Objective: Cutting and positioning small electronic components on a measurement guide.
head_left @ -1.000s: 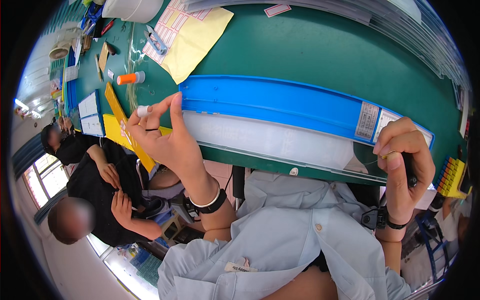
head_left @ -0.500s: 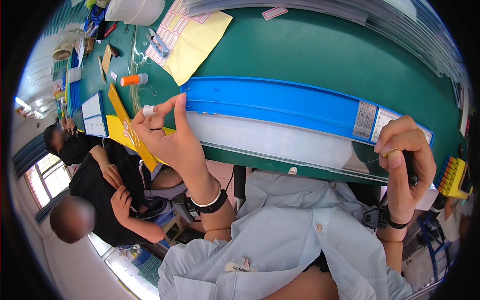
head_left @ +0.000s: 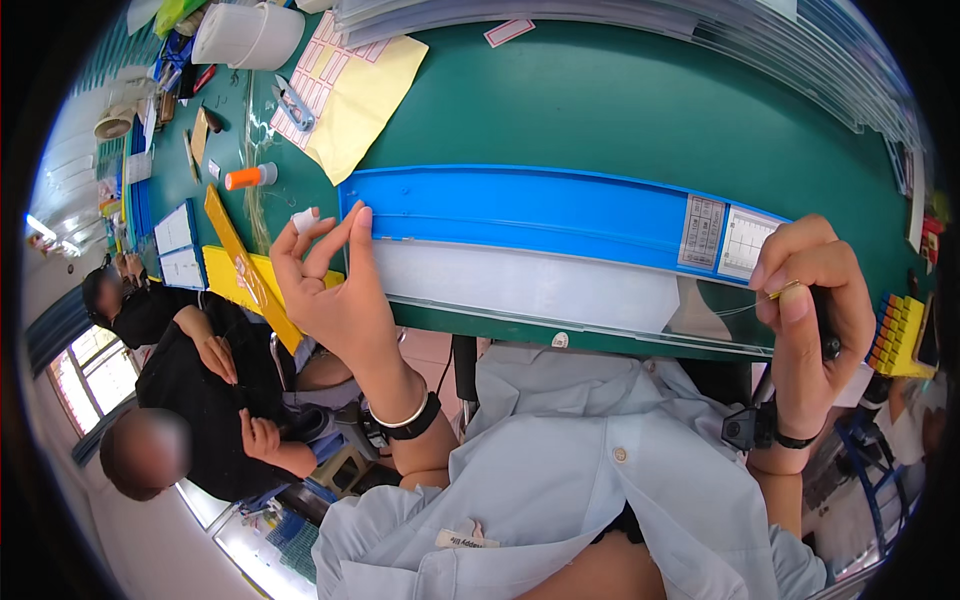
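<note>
- The left hand is raised over the near left part of the table, thumb and forefinger pinched narrowly on a small white piece; the other fingers fan upward, one fingertip touching the left end of the blue tray.
- The right hand sits at the right end of the tray, thumb and forefinger closed on a slim yellowish piece, with a dark tool handle gripped in the same fist below.
- A very fine strand appears to run left from the right hand's pinch across the clear strip; whether it reaches the left hand cannot be told.
- The blue tray is long and shallow, its long axis running left to right across the green table, with a frosted white strip lying along its near edge and two printed labels near its right end.
- The near table edge lies just beyond the person's white coat; the green surface far of the tray is bare up to stacked clear sheets.
- Left of the tray lie a yellow ruler, an orange-capped bottle and yellow paper.
- Another person in black sits at the lower left, well apart from both hands.
</note>
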{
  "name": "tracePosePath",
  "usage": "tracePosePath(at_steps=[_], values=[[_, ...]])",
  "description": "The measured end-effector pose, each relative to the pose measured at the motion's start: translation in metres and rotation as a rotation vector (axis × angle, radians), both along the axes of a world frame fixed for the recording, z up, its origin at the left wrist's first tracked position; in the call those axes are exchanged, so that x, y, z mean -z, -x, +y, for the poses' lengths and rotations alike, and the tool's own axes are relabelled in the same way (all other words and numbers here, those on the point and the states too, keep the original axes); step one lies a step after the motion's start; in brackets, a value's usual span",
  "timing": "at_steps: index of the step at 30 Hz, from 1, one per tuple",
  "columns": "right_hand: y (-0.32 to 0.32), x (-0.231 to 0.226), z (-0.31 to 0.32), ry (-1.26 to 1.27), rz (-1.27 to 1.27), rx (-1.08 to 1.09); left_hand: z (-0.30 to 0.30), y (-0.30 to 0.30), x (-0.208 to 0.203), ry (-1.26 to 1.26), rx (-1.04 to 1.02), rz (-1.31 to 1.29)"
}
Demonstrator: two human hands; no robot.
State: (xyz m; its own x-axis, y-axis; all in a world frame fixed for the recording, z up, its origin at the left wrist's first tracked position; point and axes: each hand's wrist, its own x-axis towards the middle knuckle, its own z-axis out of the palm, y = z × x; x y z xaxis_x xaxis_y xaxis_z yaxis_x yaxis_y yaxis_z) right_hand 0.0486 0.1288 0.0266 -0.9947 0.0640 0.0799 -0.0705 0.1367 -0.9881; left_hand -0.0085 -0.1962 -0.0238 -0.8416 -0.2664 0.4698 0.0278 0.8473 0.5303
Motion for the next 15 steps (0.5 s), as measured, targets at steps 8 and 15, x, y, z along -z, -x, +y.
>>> tracePosePath(at_steps=[8, 15], values=[[-0.001, -0.001, 0.018, -0.156, 0.048, 0.043, 0.012, 0.006, -0.014, 0.009, 0.129, -0.109], [-0.003, -0.002, 0.050, -0.592, -0.029, 0.060, 0.117, -0.002, -0.033, -0.345, 0.610, -0.372]])
